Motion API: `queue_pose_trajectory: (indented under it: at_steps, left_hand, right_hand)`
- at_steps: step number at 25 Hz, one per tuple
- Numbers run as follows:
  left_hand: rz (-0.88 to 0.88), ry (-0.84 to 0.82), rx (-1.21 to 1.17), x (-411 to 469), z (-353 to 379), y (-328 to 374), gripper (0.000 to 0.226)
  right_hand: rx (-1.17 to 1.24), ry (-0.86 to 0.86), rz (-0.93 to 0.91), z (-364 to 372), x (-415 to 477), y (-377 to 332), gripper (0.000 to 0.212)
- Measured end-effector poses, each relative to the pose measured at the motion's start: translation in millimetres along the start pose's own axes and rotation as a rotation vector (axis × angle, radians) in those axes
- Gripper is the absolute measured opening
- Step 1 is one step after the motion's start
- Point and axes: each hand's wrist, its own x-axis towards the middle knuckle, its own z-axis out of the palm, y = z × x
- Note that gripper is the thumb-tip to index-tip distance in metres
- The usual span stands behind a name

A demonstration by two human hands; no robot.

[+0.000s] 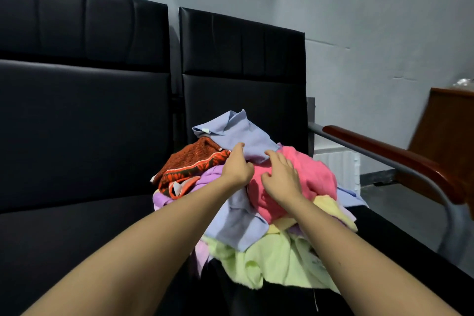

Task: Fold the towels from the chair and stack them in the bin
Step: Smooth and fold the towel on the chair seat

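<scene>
A pale grey wall point(359, 7), scuffed in places, rises behind a black padded chair point(243, 59) and a matching seat point(77, 110) on its left, while a wood-topped metal armrest point(384, 151), a brown wooden cabinet point(446, 123) and grey floor point(400, 202) lie to the right.

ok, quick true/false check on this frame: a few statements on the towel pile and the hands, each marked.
1. The blue towel lies on top of the pile. True.
2. The right hand rests on the pink towel. True.
3. The bin is in view. False: no bin shows in the head view.
4. The pile sits on the floor. False: it is on the black chair.
</scene>
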Motion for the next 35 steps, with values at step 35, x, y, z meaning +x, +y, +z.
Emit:
queue_pose_trajectory:
  at_steps: [35]
  left_hand:
    - [-0.039, -0.786, -0.177, -156, -271, -28, 0.034]
  right_hand:
    - [1.028, -0.928, -0.254, -60, -77, -192, 0.041]
